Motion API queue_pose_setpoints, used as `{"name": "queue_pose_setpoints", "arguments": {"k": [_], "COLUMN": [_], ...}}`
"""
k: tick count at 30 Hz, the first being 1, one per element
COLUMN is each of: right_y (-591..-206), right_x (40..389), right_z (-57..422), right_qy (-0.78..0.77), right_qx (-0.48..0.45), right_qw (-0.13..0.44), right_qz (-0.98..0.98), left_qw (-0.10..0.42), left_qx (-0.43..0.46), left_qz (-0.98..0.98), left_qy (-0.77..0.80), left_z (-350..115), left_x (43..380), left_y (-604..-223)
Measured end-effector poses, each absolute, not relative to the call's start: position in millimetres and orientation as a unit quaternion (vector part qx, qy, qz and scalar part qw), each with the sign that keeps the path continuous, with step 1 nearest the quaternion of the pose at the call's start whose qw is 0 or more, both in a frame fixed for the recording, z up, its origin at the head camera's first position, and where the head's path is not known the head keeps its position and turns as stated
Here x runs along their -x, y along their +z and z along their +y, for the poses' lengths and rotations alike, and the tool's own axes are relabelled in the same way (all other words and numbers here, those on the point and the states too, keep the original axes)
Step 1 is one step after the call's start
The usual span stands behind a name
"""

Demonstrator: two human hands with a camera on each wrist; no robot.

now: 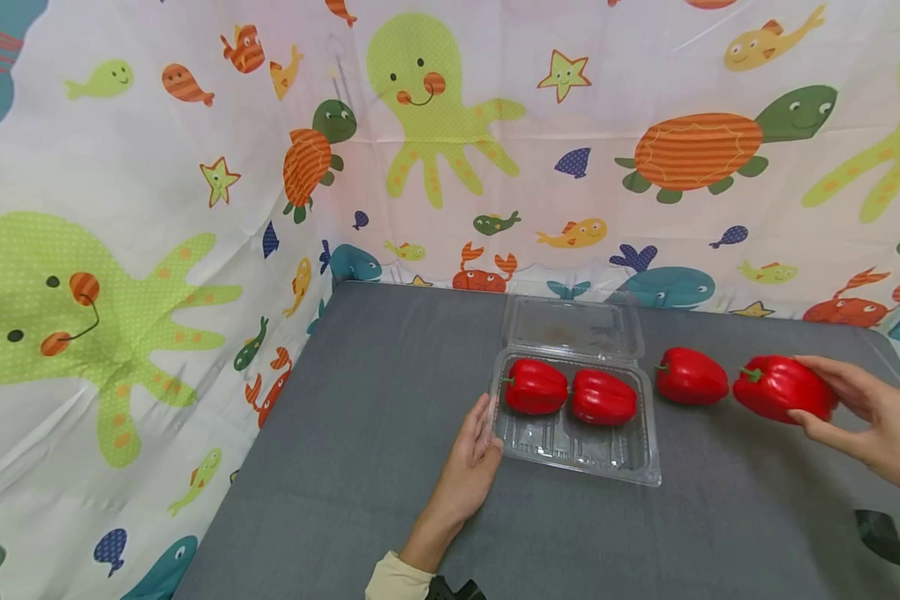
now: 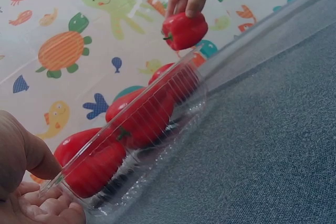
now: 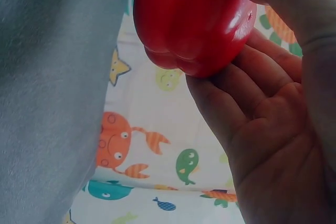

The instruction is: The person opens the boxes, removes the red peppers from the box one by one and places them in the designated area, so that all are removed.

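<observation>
My right hand point(image 1: 881, 417) holds a red bell pepper point(image 1: 783, 389) with a green stem between thumb and fingers, raised above the grey tabletop. In the right wrist view, the fingers support the pepper's point(image 3: 189, 24) lower end. My left hand point(image 1: 468, 462) holds the left edge of an open clear plastic clamshell container point(image 1: 581, 454), its thumb by the rim in the left wrist view. Two red bell peppers, a left one point(image 1: 536, 387) and a right one point(image 1: 603, 397), lie side by side inside. Another red bell pepper point(image 1: 692, 377) rests on the table just right of the container.
The container's hinged lid point(image 1: 573, 327) lies folded back toward the rear edge of the grey table point(image 1: 390, 400). A curtain point(image 1: 525, 150) printed with sea animals hangs behind the table and along its left side.
</observation>
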State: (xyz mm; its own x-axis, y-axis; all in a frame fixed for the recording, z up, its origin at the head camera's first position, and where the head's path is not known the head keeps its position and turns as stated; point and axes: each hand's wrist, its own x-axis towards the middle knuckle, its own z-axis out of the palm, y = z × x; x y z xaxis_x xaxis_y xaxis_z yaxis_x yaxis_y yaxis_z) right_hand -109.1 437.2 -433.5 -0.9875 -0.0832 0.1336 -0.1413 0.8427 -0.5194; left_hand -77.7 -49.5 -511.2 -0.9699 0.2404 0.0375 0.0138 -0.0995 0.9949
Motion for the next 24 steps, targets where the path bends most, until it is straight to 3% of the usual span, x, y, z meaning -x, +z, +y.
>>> {"name": "queue_pose_setpoints", "arguments": {"k": [24], "right_y": [-447], "right_x": [126], "right_z": [460], "right_qy": [0.207], "right_qx": [-0.079], "right_qw": [0.014], "right_qz": [-0.975], "left_qw": [0.074], "left_qx": [-0.093], "left_qz": [0.665], "left_qy": [0.737], "left_z": [-49], "left_x": [77], "left_y": [-513]}}
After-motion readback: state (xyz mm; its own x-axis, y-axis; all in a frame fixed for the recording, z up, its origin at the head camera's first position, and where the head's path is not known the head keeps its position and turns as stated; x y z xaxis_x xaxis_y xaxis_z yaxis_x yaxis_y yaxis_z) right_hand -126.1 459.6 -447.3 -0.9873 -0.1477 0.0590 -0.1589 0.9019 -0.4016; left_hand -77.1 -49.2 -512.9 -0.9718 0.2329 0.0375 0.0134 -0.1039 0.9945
